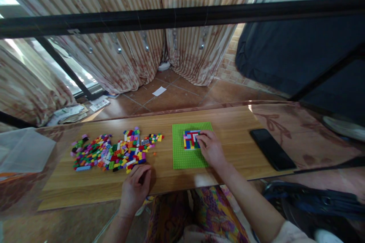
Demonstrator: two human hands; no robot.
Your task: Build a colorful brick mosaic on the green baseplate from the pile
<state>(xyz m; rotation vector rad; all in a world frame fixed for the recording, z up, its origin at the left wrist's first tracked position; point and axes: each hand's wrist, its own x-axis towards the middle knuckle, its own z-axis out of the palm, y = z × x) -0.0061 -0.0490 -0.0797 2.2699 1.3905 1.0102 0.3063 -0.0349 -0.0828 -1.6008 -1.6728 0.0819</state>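
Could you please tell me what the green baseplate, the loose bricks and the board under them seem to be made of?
Green baseplate: probably plastic, fairly matt; rows of small studs show.
Loose bricks: likely smooth plastic, judging by their even, bright colours.
Board: wood or wood-look laminate, slightly glossy; grain lines and light reflections show, which is unclear.

Two hands (211, 150), one baseplate (178, 157), one phone (273, 149), bricks (117, 152) (beyond counting)

On the right arm (252, 199) is a pale sleeve (293, 233), and the trousers (216, 212) carry a busy purple, yellow and orange print.
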